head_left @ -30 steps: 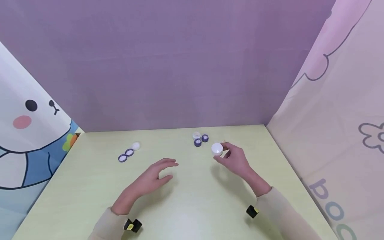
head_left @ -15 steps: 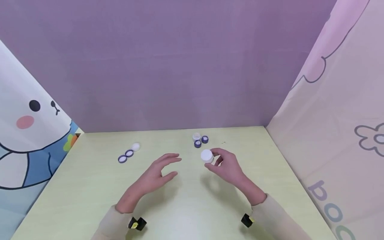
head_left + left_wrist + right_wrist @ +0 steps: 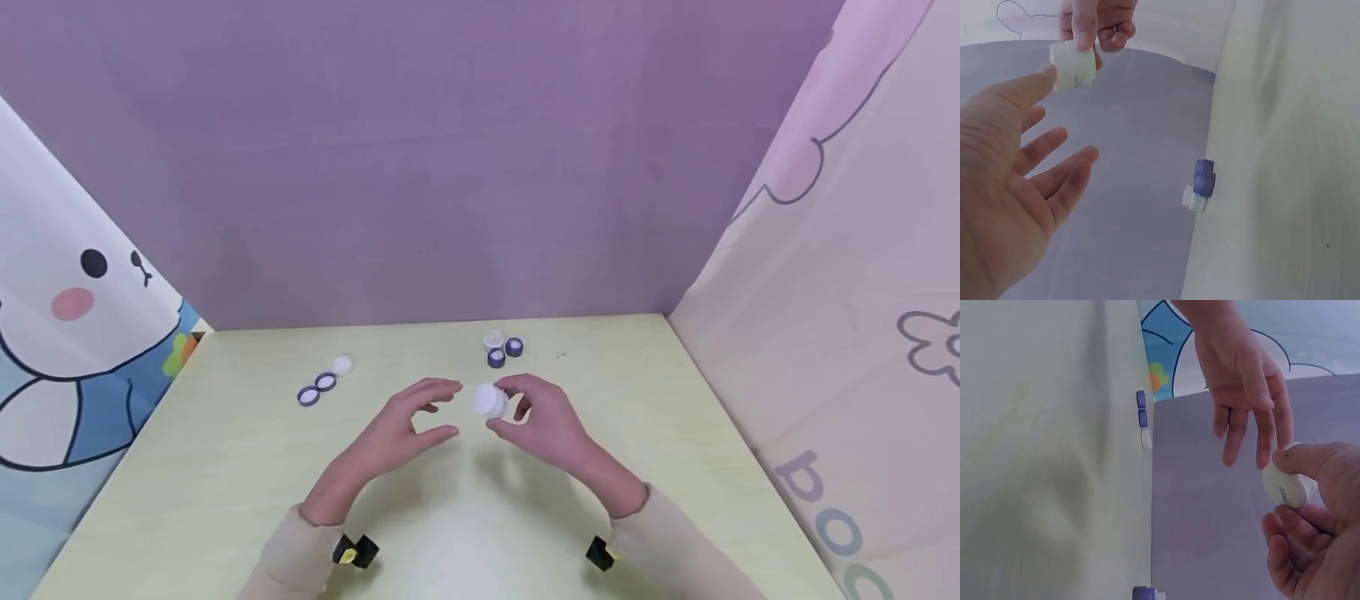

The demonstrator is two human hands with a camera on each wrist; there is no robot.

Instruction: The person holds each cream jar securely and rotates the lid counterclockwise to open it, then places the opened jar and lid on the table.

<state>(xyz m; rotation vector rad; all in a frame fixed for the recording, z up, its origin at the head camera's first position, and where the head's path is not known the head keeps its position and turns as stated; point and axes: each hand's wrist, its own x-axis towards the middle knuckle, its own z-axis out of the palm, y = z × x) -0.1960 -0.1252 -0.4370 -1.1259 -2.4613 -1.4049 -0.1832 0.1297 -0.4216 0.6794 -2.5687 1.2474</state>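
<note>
In the head view, my right hand (image 3: 547,421) pinches a small white jar (image 3: 489,401) between thumb and fingers, raised above the table. The jar is tilted, with its white lid side turned toward my left hand (image 3: 397,429). That left hand hovers just left of the jar, fingers extended and thumb apart, with a narrow gap to it. Small printing shows on the jar (image 3: 1074,65) in the left wrist view, where the left thumb tip appears close to its edge. From the right wrist view, the left fingers reach near the jar (image 3: 1286,486).
Two purple jars (image 3: 497,358) (image 3: 513,347) and a white jar (image 3: 492,340) cluster at the table's back. Two purple-rimmed lids (image 3: 308,396) (image 3: 326,382) and a white lid (image 3: 341,365) form a row at left. A purple cloth wall (image 3: 435,167) stands behind the table (image 3: 225,500).
My right hand has carried the white jar leftward and nearer, tilting it toward the left hand. The left hand has shifted slightly right, closing most of the gap.
</note>
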